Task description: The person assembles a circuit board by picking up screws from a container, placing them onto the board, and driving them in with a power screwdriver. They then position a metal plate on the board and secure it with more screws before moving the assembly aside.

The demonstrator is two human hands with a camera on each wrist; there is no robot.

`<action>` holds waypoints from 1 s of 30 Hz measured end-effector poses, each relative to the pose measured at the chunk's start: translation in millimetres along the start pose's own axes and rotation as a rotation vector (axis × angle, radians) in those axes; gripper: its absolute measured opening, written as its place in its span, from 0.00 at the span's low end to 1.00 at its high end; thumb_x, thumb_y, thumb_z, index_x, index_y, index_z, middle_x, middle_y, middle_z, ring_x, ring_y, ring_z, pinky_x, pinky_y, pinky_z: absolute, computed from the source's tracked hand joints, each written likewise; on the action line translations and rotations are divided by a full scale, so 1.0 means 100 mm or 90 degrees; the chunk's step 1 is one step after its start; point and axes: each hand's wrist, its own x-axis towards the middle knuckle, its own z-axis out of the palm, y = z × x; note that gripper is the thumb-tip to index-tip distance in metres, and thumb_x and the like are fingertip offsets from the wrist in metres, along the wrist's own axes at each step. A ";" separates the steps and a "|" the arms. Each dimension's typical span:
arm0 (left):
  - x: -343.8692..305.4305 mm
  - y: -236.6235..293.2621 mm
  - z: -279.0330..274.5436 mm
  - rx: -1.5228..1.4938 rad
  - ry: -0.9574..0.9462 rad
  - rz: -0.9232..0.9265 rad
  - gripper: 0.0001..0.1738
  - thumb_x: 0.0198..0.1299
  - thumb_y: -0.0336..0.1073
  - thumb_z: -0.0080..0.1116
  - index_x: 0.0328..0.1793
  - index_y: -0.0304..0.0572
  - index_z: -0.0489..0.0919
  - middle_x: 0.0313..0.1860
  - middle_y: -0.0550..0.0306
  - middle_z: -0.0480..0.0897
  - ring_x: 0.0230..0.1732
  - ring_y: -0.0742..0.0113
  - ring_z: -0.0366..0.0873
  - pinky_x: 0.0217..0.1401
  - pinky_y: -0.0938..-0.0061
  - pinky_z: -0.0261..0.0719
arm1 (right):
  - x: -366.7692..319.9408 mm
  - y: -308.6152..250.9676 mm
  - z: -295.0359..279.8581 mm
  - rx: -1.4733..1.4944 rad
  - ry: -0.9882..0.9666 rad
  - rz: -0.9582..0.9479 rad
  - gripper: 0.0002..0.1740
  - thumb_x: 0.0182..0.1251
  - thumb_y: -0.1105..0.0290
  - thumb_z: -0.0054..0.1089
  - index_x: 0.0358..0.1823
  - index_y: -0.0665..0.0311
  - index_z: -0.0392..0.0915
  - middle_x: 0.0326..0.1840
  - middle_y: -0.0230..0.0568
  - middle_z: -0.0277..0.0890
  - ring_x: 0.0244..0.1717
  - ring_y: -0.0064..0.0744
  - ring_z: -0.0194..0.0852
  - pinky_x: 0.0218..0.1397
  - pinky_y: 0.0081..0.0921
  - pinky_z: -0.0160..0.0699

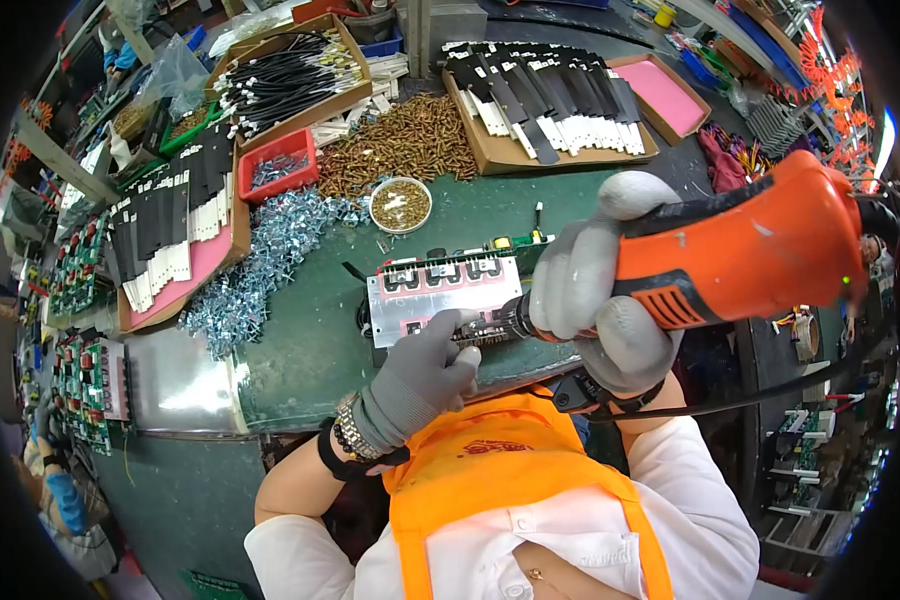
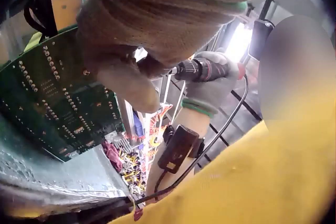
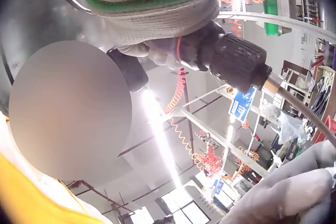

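My gloved right hand (image 1: 595, 285) grips an orange corded electric screwdriver (image 1: 740, 250), whose black chuck (image 3: 236, 61) and long bit (image 3: 302, 109) point left. The thumb and forefinger of my gloved left hand (image 1: 420, 375) close about the bit's end, and whatever sits at its tip is hidden by them. Right by these fingers is a silver metal plate (image 1: 445, 297) with black parts in a row, fixed to a circuit board. In the left wrist view, the green solder side of the circuit board (image 2: 58, 98) stands beside my left hand (image 2: 152, 40).
Behind the plate are a round tub (image 1: 400, 222) of small screws, a heap of brass-coloured pieces (image 1: 410, 135) and a red bin (image 1: 276, 165). Silvery metal parts (image 1: 260, 265) lie to the left. Cardboard boxes (image 1: 560, 160) hold black-and-white strips. The screwdriver's cord (image 1: 760, 400) crosses my right forearm.
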 end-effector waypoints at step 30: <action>0.14 -0.64 0.47 0.711 0.440 0.486 0.16 0.55 0.37 0.53 0.50 0.44 0.78 0.42 0.57 0.74 0.38 0.68 0.69 0.36 0.73 0.67 | 0.23 -0.04 0.11 -0.083 -0.293 0.046 0.26 0.55 0.82 0.62 0.53 0.65 0.61 0.23 0.39 0.72 0.17 0.30 0.68 0.20 0.29 0.69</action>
